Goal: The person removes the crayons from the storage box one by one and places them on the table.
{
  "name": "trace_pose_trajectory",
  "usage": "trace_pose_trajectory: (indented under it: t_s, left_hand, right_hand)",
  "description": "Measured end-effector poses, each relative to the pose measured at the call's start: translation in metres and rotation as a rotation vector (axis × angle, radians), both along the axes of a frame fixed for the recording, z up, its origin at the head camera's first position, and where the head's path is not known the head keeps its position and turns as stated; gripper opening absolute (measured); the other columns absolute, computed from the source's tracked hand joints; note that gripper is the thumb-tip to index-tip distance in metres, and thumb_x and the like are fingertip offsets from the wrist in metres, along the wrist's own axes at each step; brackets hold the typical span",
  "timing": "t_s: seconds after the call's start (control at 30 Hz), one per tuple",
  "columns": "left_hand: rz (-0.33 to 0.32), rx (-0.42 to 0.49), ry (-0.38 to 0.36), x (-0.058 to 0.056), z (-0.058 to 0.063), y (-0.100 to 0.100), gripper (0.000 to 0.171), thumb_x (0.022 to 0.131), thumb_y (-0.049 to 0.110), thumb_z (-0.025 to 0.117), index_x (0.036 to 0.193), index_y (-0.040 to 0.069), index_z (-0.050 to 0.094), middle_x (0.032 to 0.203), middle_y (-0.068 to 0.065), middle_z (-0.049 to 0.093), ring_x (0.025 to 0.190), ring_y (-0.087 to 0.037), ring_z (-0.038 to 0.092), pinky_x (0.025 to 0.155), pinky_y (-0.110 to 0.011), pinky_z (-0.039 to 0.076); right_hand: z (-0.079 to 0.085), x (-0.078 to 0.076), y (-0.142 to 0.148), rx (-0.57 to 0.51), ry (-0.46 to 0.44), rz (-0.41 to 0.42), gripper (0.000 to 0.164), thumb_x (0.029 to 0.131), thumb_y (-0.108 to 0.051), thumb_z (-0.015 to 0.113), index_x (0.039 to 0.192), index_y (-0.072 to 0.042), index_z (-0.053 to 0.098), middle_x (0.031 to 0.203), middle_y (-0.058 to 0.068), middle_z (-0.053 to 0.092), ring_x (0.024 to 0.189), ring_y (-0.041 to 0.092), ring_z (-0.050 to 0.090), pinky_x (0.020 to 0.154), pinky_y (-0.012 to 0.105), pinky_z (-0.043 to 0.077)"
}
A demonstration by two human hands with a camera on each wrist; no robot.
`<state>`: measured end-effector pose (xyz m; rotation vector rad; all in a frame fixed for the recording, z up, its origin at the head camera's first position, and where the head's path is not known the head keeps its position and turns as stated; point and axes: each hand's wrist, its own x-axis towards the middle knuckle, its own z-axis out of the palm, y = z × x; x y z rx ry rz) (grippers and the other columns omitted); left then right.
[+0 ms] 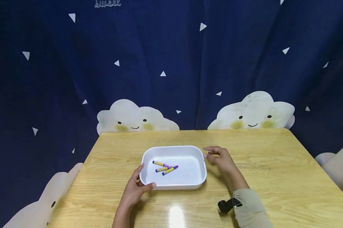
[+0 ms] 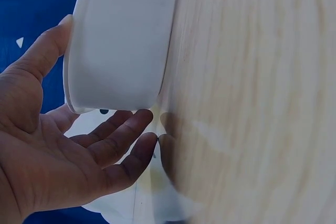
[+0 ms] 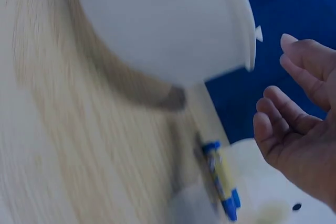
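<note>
A white plastic tray (image 1: pixel 177 186) sits on the wooden table, with three crayons (image 1: pixel 168 171) in yellow wrappers lying inside, left of its middle. Their tips look pink to purple. My left hand (image 1: pixel 134 188) holds the tray's near left corner, thumb over the front rim and a finger on the left rim. In the left wrist view its other fingers curve beside the end wall (image 2: pixel 121 51). Past the tray's right end, my right hand (image 1: pixel 222 158) is raised with loosely bent fingers. The right wrist view shows a gap between that hand (image 3: pixel 304 114) and the tray (image 3: pixel 173 24).
The wooden table (image 1: pixel 274 171) stretches beyond the tray on both sides. A dark blue curtain (image 1: pixel 171 47) with white triangles and clouds hangs behind. A black device (image 1: pixel 228 204) is strapped at my right wrist. The right wrist view shows a blurred yellow-and-blue stick-shaped thing (image 3: pixel 221 177).
</note>
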<state>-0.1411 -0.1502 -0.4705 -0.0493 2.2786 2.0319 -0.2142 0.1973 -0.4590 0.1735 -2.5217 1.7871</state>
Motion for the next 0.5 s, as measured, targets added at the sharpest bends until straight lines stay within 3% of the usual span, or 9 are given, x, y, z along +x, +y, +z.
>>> trace_pose_trajectory:
  t_s: [0.13, 0.27, 0.37, 0.5]
  left_hand:
    - [-0.002, -0.009, -0.002, 0.001, 0.0, 0.001, 0.093, 0.07, 0.002, 0.08, 0.145, 0.004, 0.026, 0.113, -0.032, 0.041, 0.094, -0.031, 0.059, 0.071, -0.029, 0.052]
    - [-0.002, -0.024, -0.003, 0.002, 0.0, 0.001, 0.093, 0.07, 0.003, 0.08, 0.145, 0.004, 0.026, 0.113, -0.031, 0.042, 0.091, -0.027, 0.06, 0.07, -0.029, 0.052]
    - [-0.002, -0.027, -0.004, 0.002, 0.0, 0.001, 0.093, 0.07, 0.003, 0.08, 0.146, 0.004, 0.025, 0.113, -0.031, 0.042, 0.089, -0.026, 0.06, 0.07, -0.029, 0.052]
    - [0.002, -0.035, 0.0, 0.001, 0.001, 0.001, 0.093, 0.07, 0.003, 0.08, 0.145, 0.003, 0.026, 0.112, -0.031, 0.044, 0.089, -0.026, 0.06, 0.07, -0.029, 0.052]
  right_hand:
    - [0.017, 0.008, -0.017, -0.006, 0.015, 0.03, 0.035, 0.082, -0.013, 0.072, 0.113, 0.002, 0.065, 0.115, 0.016, 0.058, 0.101, 0.031, 0.055, 0.076, 0.032, 0.048]
    - [0.04, 0.019, -0.035, -0.02, -0.006, 0.053, 0.032, 0.082, -0.004, 0.07, 0.112, 0.007, 0.063, 0.113, 0.019, 0.059, 0.101, 0.036, 0.055, 0.077, 0.037, 0.049]
    - [0.042, 0.019, -0.043, -0.041, 0.012, 0.086, 0.03, 0.082, -0.002, 0.069, 0.11, 0.007, 0.064, 0.112, 0.02, 0.058, 0.103, 0.039, 0.053, 0.077, 0.038, 0.049]
    - [0.03, 0.008, -0.051, -0.067, 0.004, 0.141, 0.031, 0.08, -0.006, 0.073, 0.11, 0.003, 0.066, 0.113, 0.015, 0.059, 0.105, 0.037, 0.053, 0.078, 0.034, 0.048]
